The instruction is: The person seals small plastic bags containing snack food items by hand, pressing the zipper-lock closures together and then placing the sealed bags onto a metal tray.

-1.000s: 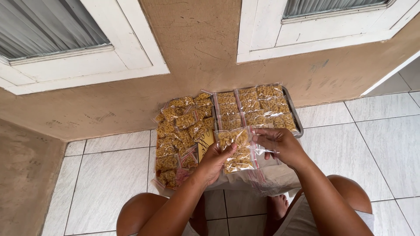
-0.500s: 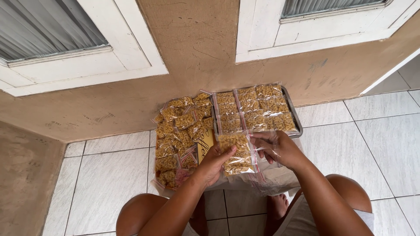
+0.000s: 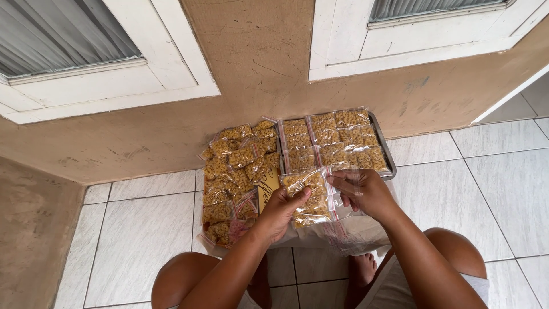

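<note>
I see the tiled floor (image 3: 143,240) meeting a tan wall (image 3: 257,74) with two white-framed shutters above. On the floor against the wall sits a metal tray (image 3: 386,150), its far half filled with flat rows of small clear zip bags of golden pasta pieces (image 3: 334,140), each with a thin red seal strip. Left of the tray lies a loose heap of the same filled bags (image 3: 234,177), overlapping at odd angles and reaching down toward my left knee. Between heap and tray a yellow card or package (image 3: 267,184) shows, mostly covered. Under my hands a larger clear plastic bag (image 3: 349,234) spreads, crumpled, over the tray's near end.

My left hand (image 3: 280,212) pinches the left edge of one small filled bag (image 3: 306,197), held upright just above the tray's near edge. My right hand (image 3: 366,191) grips that bag's right side at the top, thumb and fingers closed on the seal.
</note>
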